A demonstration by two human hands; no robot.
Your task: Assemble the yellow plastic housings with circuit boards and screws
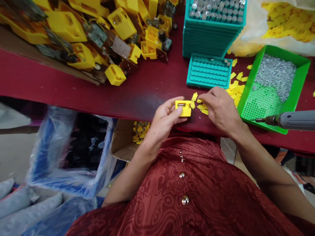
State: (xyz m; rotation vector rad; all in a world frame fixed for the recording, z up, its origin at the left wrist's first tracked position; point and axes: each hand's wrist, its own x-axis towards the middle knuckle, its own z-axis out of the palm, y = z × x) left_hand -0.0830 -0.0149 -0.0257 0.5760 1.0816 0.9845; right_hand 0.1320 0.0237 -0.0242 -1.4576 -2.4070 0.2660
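Observation:
Near the table's front edge, my left hand (167, 114) grips a small yellow plastic housing (186, 113). A silvery button cell or similar metal part shows in its open slot, and my thumb lies across its front. Just to the right, my right hand (220, 108) is closed in a pinch at a small yellow plastic cover (199, 101); the fingertips partly hide it. Several more flat yellow covers (204, 111) lie on the table between the two hands.
Beyond my hands lies a teal tray (209, 71), below a stack of teal trays (206, 39) topped with button cells. A green basket (267, 111) of screws and an electric screwdriver (295, 120) are at right. Yellow housings with circuit boards (123, 24) fill the back left.

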